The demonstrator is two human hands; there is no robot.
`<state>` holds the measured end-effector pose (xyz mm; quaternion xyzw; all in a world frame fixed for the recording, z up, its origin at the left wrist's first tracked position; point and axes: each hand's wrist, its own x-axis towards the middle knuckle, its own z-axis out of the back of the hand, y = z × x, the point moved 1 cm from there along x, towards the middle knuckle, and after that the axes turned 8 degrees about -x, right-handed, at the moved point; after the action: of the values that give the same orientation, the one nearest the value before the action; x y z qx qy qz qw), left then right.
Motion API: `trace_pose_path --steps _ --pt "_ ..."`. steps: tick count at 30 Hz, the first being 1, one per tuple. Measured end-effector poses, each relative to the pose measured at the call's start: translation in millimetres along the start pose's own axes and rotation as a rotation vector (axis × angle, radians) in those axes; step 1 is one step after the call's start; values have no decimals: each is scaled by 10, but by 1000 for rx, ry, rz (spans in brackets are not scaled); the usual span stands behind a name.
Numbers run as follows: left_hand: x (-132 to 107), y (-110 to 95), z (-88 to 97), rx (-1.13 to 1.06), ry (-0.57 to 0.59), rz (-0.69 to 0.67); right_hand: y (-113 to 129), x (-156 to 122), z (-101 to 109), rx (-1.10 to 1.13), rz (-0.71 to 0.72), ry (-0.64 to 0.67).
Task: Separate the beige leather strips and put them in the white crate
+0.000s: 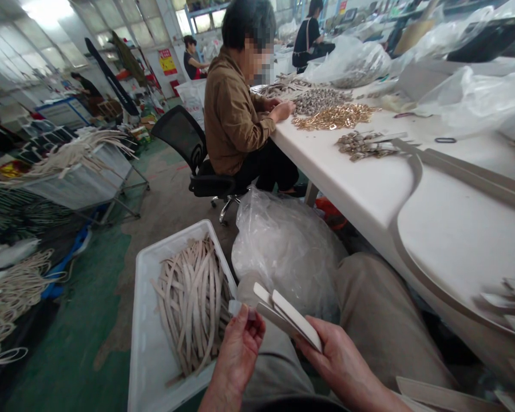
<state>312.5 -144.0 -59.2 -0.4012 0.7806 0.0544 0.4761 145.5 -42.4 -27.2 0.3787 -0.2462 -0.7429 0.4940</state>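
Observation:
My right hand (332,357) is closed around a few flat beige strap ends (289,317) that stick up and to the left over my lap. My left hand (240,349) pinches a small pale piece (237,308) next to those strap tips. Just left of my knee, a white tray (148,349) on the floor holds a heap of long beige straps (193,300).
A white table (412,206) runs along the right, with a long strap, strap ends and piles of metal fittings (337,116). A person in a brown jacket (234,111) sits at it on a black chair. A clear plastic bag (285,246) stands by my knee. Carts with cords fill the left.

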Motion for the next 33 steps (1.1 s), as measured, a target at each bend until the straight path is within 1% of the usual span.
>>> trace_pose_path --steps 3,7,10,14,19,23,27,31,33 --pt "15 -3 18 -12 -4 20 -8 4 -5 -26 1 9" --pt "48 0 30 9 16 -8 8 -8 -12 -68 16 39" --pt "47 -4 25 6 14 -13 -7 -9 -16 -27 20 29" --pt "18 -11 26 -2 18 16 -37 2 -20 3 24 7" --pt "17 11 49 12 16 17 35 0 2 -44 26 36" --pt "14 16 31 66 43 -26 66 -9 23 -56 19 62" --pt "-21 2 0 137 51 -89 9 -4 -6 -99 2 75" --pt "-24 93 56 163 57 -90 10 47 -90 -124 -13 72" --pt "-5 180 110 160 57 -77 48 97 -140 -66 -1 82"
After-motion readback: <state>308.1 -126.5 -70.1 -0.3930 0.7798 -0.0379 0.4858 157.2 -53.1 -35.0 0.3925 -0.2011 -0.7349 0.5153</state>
